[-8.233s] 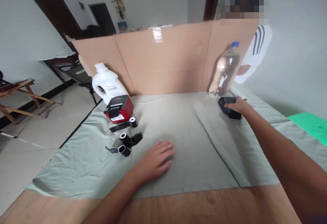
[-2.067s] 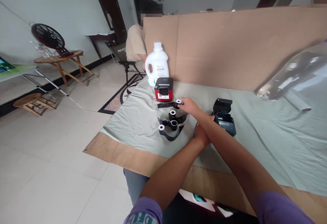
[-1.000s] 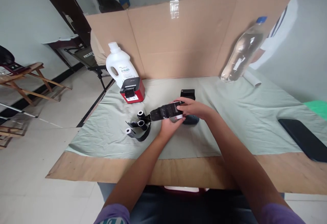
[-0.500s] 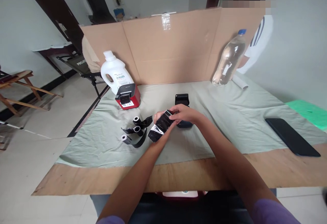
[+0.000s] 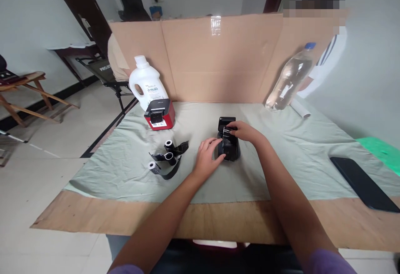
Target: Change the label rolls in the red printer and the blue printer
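Observation:
A small black printer (image 5: 226, 121), its lid raised, stands on the cloth in front of me. Over its body lies a shiny black paper roll (image 5: 230, 148) with a strip hanging toward me. My right hand (image 5: 245, 131) grips the upper end of this roll, fingertips partly hidden. At the printer's left side is my left hand (image 5: 206, 156), fingers and thumb apart, tips at or close to the edge of the black paper. To the left lie several partly unwound black rolls (image 5: 169, 158) with white cores.
A red and black printer (image 5: 165, 117) stands at the left before a white detergent bottle (image 5: 149, 83). Cardboard (image 5: 215, 65) walls off the back, with a person partly visible behind it. A clear bottle (image 5: 289, 78), a white tube (image 5: 300, 109) and a dark phone-like slab (image 5: 364, 182) are on the right.
The black roll has moved from between both hands, left of the black printer, onto the printer. My left hand has come away and spread its fingers. The view has shifted slightly.

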The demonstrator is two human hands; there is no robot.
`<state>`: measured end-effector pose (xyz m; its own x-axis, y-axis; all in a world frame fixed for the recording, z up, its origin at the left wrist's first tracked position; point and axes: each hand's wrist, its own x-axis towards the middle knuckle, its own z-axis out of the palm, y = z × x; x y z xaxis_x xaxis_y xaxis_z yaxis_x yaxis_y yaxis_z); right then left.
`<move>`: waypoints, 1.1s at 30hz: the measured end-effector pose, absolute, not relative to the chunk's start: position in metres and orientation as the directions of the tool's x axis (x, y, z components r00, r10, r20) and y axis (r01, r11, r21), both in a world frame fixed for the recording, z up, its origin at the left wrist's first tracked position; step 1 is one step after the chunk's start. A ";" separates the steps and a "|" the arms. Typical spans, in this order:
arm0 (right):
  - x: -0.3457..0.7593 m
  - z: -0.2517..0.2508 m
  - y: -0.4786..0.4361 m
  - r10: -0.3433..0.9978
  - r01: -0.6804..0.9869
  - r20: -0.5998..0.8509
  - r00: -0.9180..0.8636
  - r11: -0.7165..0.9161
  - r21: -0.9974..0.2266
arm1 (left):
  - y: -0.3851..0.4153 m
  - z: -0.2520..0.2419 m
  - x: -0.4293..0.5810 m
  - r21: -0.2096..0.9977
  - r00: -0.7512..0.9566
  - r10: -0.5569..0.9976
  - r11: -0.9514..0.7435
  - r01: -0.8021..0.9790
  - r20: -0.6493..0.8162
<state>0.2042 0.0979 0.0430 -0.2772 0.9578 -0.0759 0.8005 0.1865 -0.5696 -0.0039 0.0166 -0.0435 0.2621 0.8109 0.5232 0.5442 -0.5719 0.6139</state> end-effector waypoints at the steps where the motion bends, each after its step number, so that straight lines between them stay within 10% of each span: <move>1: 0.202 0.041 0.099 0.958 0.804 -0.071 -0.277 0.191 -0.563 | 0.017 -0.044 -0.004 0.610 0.294 0.809 -0.580 0.541 0.509; 12: 0.181 0.002 0.102 0.980 0.928 0.058 -0.190 0.199 -0.316 | 0.015 -0.047 -0.006 0.530 0.540 0.771 -0.630 0.568 0.338; 22: 0.208 0.006 0.117 0.899 0.873 0.436 -0.039 0.244 -0.423 | 0.019 -0.048 0.009 0.402 0.407 0.761 -0.625 0.669 0.505; 33: 0.206 -0.010 0.119 0.966 0.712 0.184 -0.181 0.258 -0.653 | 0.014 -0.045 0.012 0.333 0.433 0.756 -0.622 0.709 0.490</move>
